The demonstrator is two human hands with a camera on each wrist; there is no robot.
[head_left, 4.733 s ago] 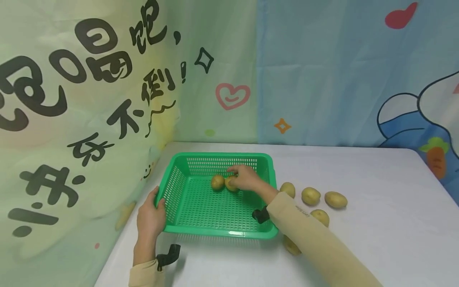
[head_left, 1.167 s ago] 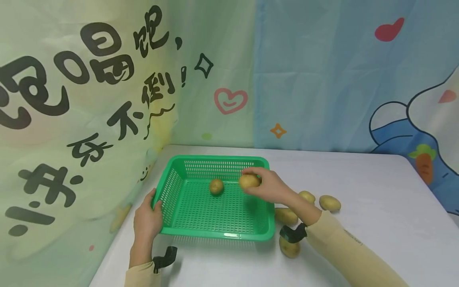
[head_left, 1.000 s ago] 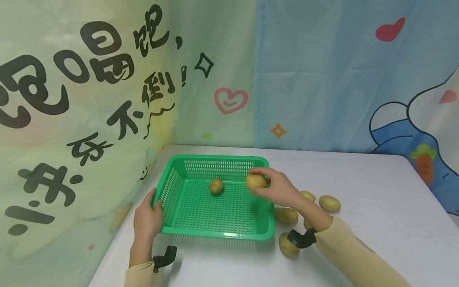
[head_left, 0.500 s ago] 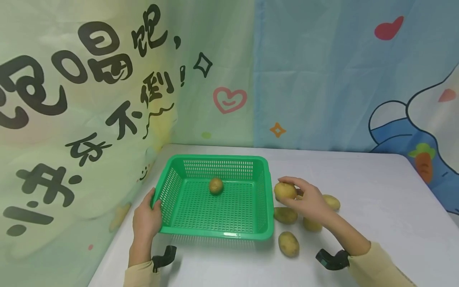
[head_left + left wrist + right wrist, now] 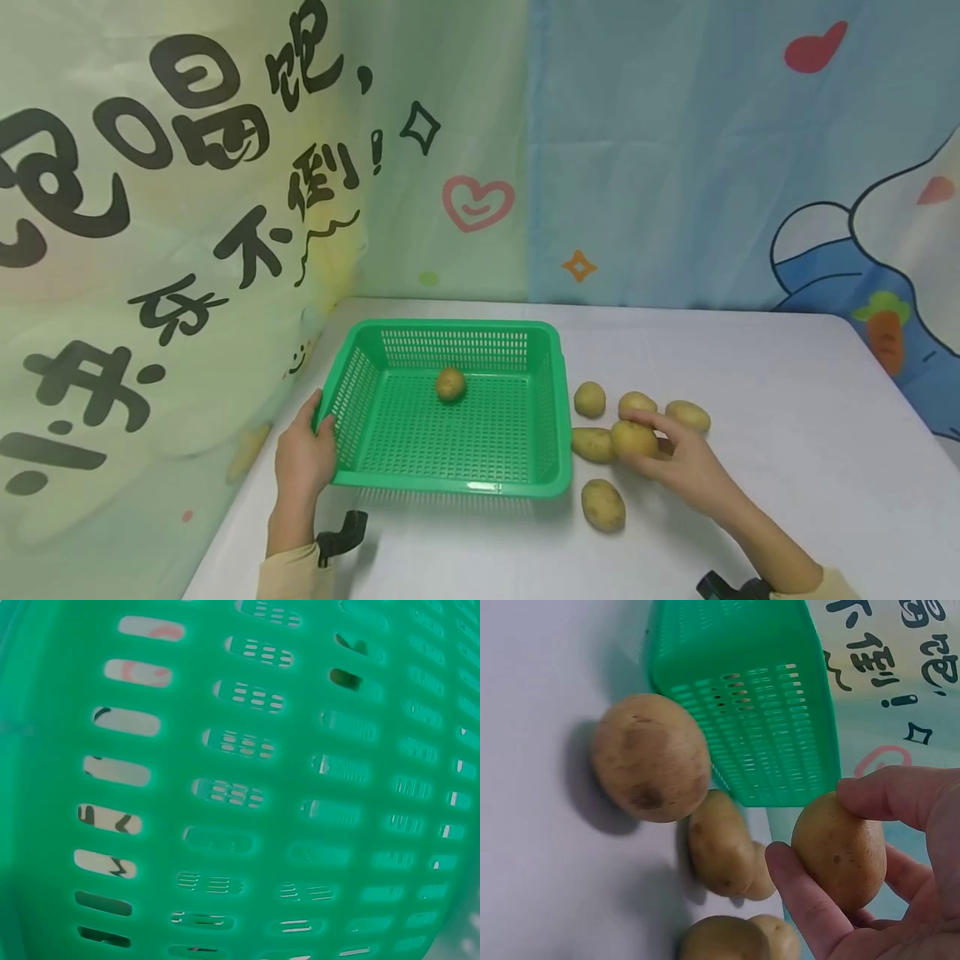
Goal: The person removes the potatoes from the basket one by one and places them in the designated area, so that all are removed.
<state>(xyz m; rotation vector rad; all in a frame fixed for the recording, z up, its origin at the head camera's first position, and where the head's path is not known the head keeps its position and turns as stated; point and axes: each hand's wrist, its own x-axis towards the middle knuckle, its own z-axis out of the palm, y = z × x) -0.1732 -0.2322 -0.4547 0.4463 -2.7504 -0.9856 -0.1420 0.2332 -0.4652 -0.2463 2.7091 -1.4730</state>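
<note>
A green slotted plastic basket (image 5: pixel 450 489) stands on the table, one potato (image 5: pixel 451 385) lying inside near its back wall. My left hand (image 5: pixel 305 454) grips the basket's left rim. In the left wrist view the slotted basket wall (image 5: pixel 157 750) fills nearly everything, and that hand is out of sight. To the right of the basket, my right hand (image 5: pixel 693 467) holds another potato (image 5: pixel 633 439) between thumb and fingers. The right wrist view shows this held potato (image 5: pixel 838 853) up close, raised over the table, with fingers (image 5: pixel 810 907) around it.
Several more potatoes lie right of the basket: a small one (image 5: pixel 590 400), one touching or close to the basket wall (image 5: pixel 593 445), one nearer the front (image 5: pixel 603 505) and one farther right (image 5: pixel 687 415). A printed cloth (image 5: pixel 637 167) hangs behind the white table (image 5: pixel 787 433).
My right hand has carried a potato out of the basket, over its right side and toward the loose potatoes. One potato is left in the basket. The left hand keeps its grip on the rim.
</note>
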